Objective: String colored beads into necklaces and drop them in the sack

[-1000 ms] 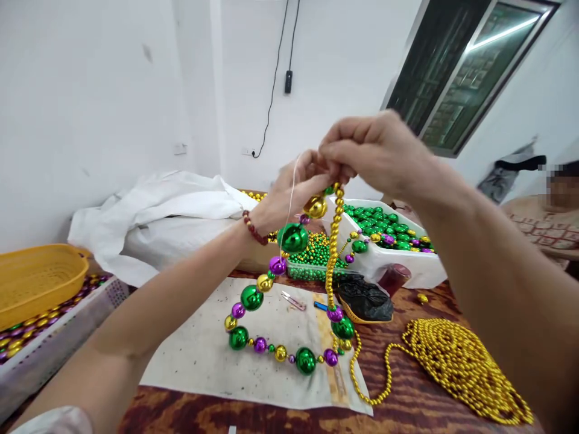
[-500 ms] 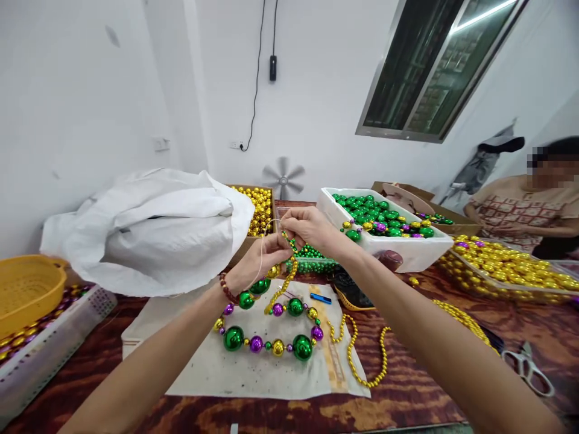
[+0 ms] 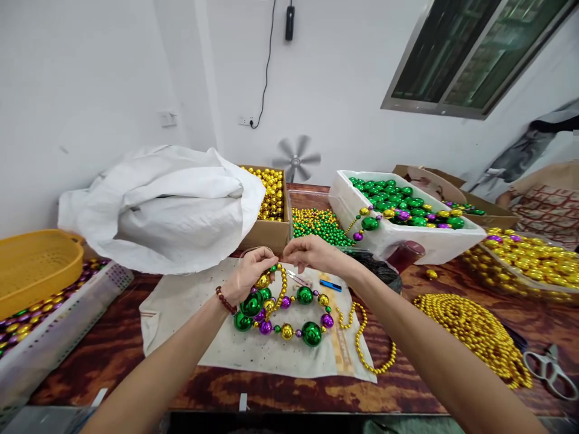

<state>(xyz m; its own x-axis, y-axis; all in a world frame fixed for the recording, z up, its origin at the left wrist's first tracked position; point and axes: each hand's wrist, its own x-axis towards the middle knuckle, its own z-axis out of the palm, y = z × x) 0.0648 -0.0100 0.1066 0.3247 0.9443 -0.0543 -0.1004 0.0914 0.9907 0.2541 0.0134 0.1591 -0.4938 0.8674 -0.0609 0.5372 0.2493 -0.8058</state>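
Observation:
My left hand is closed in a pinch on the end of a beaded necklace of green, purple and gold beads. Part of the necklace hangs below that hand, and the rest lies in a loop on a pale cloth. A thin cord curves over the back of the hand, and a strand of small gold beads droops from the fingertips. My right hand is just to the right, apart from the left, fingers curled together; whatever they hold is too small to make out. Beneath it lies a small metal tool.
A blue-handled item rests on the cloth. Right of it are coiled gold bead strands and scissors. Behind stand a white foam box, a bead tray and a white sack. A person sits far right.
My hands have come apart and sit lower in view; the right has moved to the right of the left. The necklace end stays in my left hand. The camera view has shifted.

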